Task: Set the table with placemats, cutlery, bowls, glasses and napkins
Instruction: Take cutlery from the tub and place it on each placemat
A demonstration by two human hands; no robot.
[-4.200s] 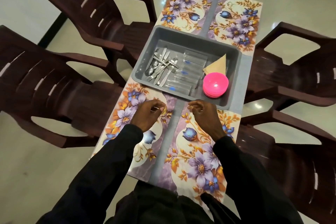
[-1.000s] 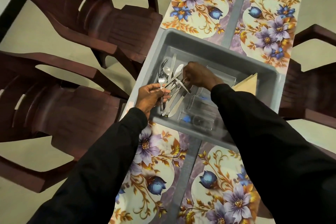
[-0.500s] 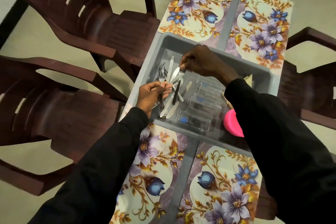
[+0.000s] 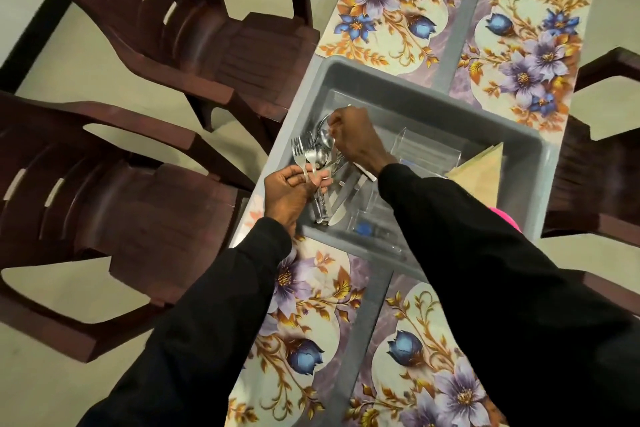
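Observation:
A grey tub (image 4: 408, 94) sits mid-table between floral placemats (image 4: 391, 10). At its left end lies loose cutlery (image 4: 337, 196). My left hand (image 4: 289, 192) is at the tub's left rim, shut on a bunch of forks (image 4: 304, 154) whose tines point up. My right hand (image 4: 356, 139) reaches into the tub just beyond, fingers pinched on a spoon (image 4: 326, 139). Clear glasses (image 4: 426, 149) lie in the tub's middle, and folded tan napkins (image 4: 481, 170) lean at its right end. A sliver of pink bowl (image 4: 507, 218) peeks past my right sleeve.
Dark brown plastic chairs stand at the left (image 4: 145, 184) and the right (image 4: 602, 163) of the narrow table. Two more floral placemats (image 4: 408, 350) lie on the near end, partly under my sleeves.
My right hand has shifted left over the cutlery and now pinches a spoon. My left hand keeps the forks, raised slightly. The view has moved closer.

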